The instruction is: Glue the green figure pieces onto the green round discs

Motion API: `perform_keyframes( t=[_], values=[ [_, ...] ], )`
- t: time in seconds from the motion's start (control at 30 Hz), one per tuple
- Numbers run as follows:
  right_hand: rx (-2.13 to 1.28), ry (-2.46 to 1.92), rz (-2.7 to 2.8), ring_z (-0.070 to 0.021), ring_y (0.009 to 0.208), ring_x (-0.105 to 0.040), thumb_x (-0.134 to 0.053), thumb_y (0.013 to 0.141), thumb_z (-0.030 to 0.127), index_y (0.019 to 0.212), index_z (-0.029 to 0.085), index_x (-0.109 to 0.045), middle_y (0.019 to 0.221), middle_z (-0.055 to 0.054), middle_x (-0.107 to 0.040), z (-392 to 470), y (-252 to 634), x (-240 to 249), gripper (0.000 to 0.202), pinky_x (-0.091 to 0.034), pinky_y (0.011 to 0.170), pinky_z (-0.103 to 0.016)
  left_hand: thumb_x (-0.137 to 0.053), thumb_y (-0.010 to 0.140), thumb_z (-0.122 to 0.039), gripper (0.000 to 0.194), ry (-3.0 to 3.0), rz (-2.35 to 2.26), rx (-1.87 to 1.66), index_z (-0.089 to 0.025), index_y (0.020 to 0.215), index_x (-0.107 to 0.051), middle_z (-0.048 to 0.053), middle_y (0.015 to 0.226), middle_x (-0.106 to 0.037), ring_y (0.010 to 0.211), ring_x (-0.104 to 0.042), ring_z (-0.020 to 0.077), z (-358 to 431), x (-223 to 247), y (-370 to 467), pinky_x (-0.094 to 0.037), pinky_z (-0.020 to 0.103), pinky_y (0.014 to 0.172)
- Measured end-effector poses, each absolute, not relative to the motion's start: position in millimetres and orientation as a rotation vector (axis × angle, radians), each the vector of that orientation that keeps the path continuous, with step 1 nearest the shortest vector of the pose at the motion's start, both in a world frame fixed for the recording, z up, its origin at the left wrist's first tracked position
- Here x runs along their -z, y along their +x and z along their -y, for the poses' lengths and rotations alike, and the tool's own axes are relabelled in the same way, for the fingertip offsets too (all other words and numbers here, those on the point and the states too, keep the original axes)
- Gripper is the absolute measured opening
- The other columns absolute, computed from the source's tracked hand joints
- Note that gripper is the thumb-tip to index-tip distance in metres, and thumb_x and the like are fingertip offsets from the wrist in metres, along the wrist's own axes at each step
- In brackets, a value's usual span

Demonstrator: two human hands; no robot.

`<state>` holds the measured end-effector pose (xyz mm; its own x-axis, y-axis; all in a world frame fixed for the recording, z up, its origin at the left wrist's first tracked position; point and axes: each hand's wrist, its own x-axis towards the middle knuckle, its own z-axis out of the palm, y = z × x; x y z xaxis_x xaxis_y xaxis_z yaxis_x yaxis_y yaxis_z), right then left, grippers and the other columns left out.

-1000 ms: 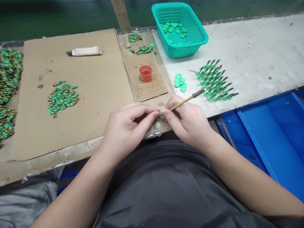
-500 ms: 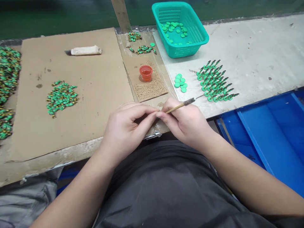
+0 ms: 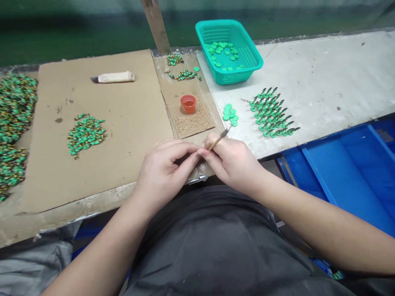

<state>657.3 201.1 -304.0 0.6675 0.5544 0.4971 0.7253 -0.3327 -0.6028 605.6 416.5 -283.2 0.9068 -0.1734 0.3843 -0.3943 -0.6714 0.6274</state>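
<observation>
My right hand [image 3: 233, 161] is closed round a thin brush [image 3: 218, 139], whose dark tip points up and to the right. Thumb and forefinger of my left hand [image 3: 169, 166] are pinched together and touch the right fingertips; whatever lies between them is too small to make out. Just beyond the hands, a small red cup [image 3: 188, 104] stands on a speckled piece of cardboard [image 3: 197, 125]. Loose green discs [image 3: 231, 113] lie to the right of the cup, and farther right stand rows of green discs with dark-tipped pieces upright on them [image 3: 271, 115].
A teal basket [image 3: 239, 76] holding green discs stands at the back. On the large cardboard [image 3: 123, 115] lie a pile of green and gold pieces [image 3: 85, 135] and a white-handled tool [image 3: 115, 77]. Larger piles [image 3: 15, 107] are at the far left.
The brush has turned, its tip now pointing more steeply upward and closer to my right hand. The view has shifted slightly, and both hands remain together.
</observation>
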Motion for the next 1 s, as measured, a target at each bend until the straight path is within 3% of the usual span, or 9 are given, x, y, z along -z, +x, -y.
perform_keyframes(
  t=[0.17,0.33,0.53,1.0],
  values=[
    [0.151,-1.933,0.873,-0.0191,0.081,-0.077,-0.057,0.120,0.033,0.097,0.024,-0.062,0.094,-0.004,-0.079,-189.1,662.3,300.0,0.025,-0.057,0.080,-0.030,-0.072,0.112,-0.031,0.015,2.315,0.446,-0.417,-0.028,0.109,-0.087,-0.003,0.111,-0.088,0.099,-0.080,0.0158,-414.3,282.7,605.1,-0.059,0.031,0.097],
    [0.033,-2.004,0.854,-0.0204,0.088,-0.079,-0.064,0.117,0.028,0.103,0.021,-0.069,0.098,-0.005,-0.081,-181.5,660.2,290.5,0.016,-0.057,0.085,-0.030,-0.070,0.108,-0.030,0.019,2.422,0.524,-0.508,-0.026,0.122,-0.082,0.001,0.114,-0.085,0.106,-0.074,0.0212,-416.3,280.8,605.2,-0.056,0.042,0.102],
    [0.044,-1.951,0.916,-0.0208,0.093,-0.078,-0.061,0.117,0.026,0.100,0.020,-0.070,0.102,-0.006,-0.081,-177.5,666.6,289.0,0.020,-0.057,0.089,-0.030,-0.066,0.110,-0.032,0.016,2.543,0.568,-0.429,-0.023,0.109,-0.079,0.001,0.102,-0.076,0.099,-0.066,0.0207,-417.7,281.8,609.7,-0.050,0.043,0.094],
    [0.111,-1.894,1.117,-0.0206,0.097,-0.075,-0.054,0.120,0.023,0.109,0.021,-0.062,0.106,-0.005,-0.077,-188.0,677.2,294.8,0.014,-0.054,0.089,-0.030,-0.072,0.110,-0.028,0.005,2.512,0.565,-0.429,-0.029,0.107,-0.076,0.001,0.102,-0.075,0.099,-0.068,0.0227,-415.0,282.3,609.0,-0.051,0.045,0.096]
  ],
)
